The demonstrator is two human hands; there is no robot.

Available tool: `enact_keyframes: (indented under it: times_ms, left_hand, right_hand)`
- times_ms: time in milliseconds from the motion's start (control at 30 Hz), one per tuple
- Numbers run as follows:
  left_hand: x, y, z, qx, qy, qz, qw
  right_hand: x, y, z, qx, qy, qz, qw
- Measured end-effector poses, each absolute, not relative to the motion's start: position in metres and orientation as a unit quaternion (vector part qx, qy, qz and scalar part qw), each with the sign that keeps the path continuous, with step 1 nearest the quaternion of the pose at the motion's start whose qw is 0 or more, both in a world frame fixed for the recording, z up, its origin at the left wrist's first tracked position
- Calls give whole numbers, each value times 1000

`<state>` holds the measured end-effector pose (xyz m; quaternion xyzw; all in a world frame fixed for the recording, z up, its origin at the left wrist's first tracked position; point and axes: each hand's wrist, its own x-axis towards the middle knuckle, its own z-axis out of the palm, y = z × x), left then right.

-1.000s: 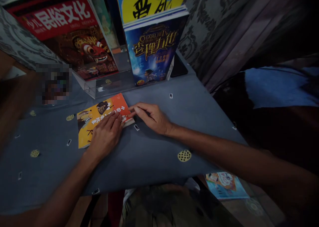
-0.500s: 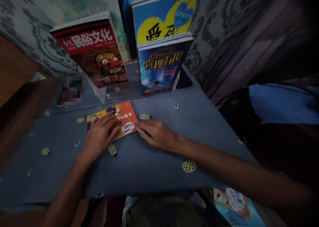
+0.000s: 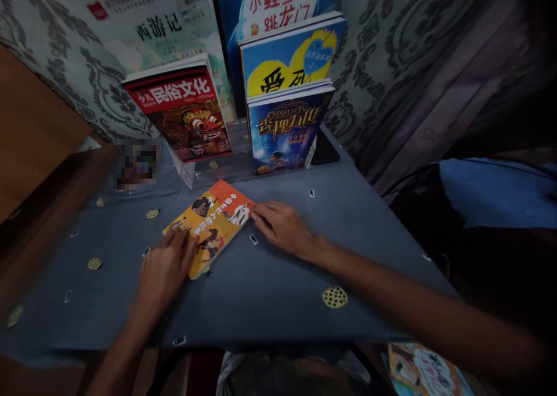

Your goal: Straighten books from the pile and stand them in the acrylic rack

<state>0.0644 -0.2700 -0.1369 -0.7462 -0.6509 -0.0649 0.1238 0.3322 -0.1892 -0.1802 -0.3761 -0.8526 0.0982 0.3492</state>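
An orange and yellow book with white lettering and drawn figures lies closed and slanted on the blue tablecloth. My left hand rests over its near left edge, fingers laid flat on the cover. With thumb and fingers pressed together, my right hand grips the book's right corner. Just beyond stands a clear rack with upright books: a red book with a mask picture at left, and a dark blue book at right.
Behind these stand a blue and yellow book, a pale green book and a blue book. A black flat object lies right of the rack. A pixelated item is at left. Below the table's edge another book shows.
The book has turned, its left end swinging toward me. My left hand has slid nearer to me, off the middle of the cover. The right hand stays at the corner.
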Motion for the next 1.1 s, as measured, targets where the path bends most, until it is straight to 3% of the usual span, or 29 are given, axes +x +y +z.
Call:
enact_keyframes:
  times_ms: [333,567,1100]
  left_hand:
    - [106,-328,-138,-815,-558,-46,150]
    - [106,-309,-145,-850,-507,-94,110]
    - [92,-292,-148,-874,-454,-119,130]
  right_hand:
    - [335,-153,-195,-357,-834,187,376]
    - [335,-154,-196,-354,-838,196,367]
    - [326,-198,-176,-288,-848,248,370]
